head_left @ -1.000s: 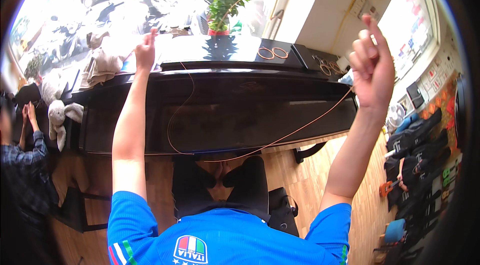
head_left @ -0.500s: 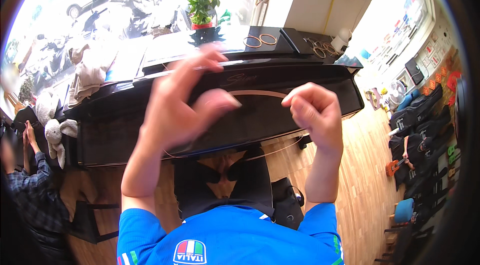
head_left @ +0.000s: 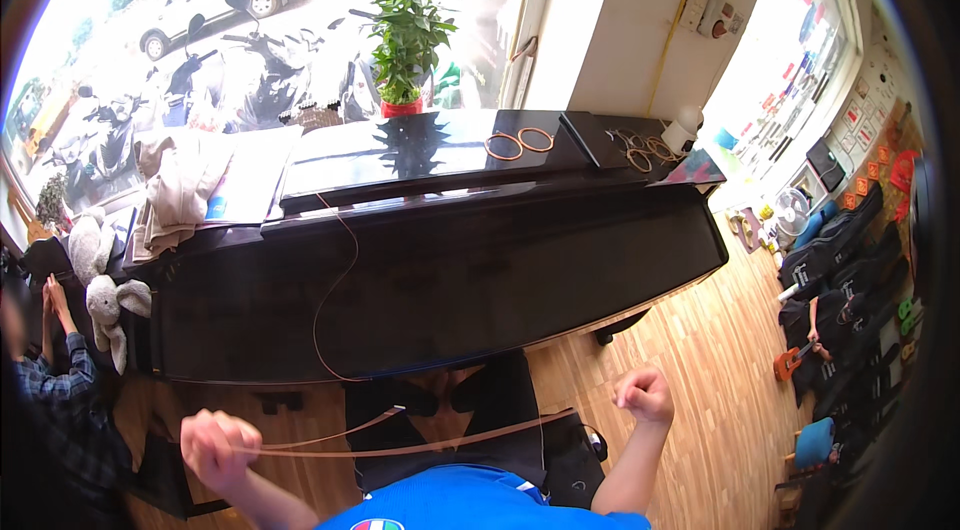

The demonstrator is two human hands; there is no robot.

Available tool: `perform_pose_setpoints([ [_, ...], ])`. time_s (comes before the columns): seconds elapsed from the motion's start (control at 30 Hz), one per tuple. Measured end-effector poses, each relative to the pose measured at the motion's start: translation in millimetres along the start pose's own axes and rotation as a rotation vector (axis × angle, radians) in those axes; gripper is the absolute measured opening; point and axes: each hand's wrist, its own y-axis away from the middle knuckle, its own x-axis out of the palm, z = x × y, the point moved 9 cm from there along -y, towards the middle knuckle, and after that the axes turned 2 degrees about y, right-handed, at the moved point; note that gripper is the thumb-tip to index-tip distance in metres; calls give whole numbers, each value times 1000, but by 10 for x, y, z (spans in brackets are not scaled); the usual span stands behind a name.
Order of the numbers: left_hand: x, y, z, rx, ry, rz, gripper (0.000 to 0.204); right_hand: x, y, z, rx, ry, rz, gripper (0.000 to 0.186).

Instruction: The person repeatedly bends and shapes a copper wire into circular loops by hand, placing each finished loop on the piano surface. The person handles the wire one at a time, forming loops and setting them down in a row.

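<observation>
My left hand is closed in a fist at the lower left, gripping a narrow, flat brown strip. The strip runs rightward across my lap; a shorter, pale-tipped length also leaves the same fist. My right hand is closed at the lower right, past the strip's far end, with a visible gap between them. Whether its curled fingers hold anything is hidden. A thin cord hangs in a loose curve in front of the black piano; where its ends attach I cannot tell.
Copper-coloured hoops lie on the piano top near a potted plant. Crumpled cloth and a plush rabbit are at left. Beside me sits a person in a plaid shirt. A black bag rests by my legs.
Both hands have dropped from in front of the piano to lap level and moved farther apart. My left hand, blurred with spread fingers before, is now closed on the strip. The view has tilted up.
</observation>
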Motion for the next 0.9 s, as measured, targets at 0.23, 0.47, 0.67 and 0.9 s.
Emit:
perform_pose_setpoints([
  [0.23, -442, 938, 46, -857, -490, -8, 43, 2, -184, -264, -43, -80, -4, 26],
  [0.47, -182, 1045, 508, -1310, -1203, 140, 22, 562, -560, -130, 246, 409, 261, 16],
  [0.67, 871, -29, 1234, -682, -867, 56, 38, 2154, -912, -330, 108, 684, 629, 29],
  [0.9, 1369, 186, 1830, -1046, -926, 412, 33, 2052, -828, -148, -32, 552, 411, 19],
])
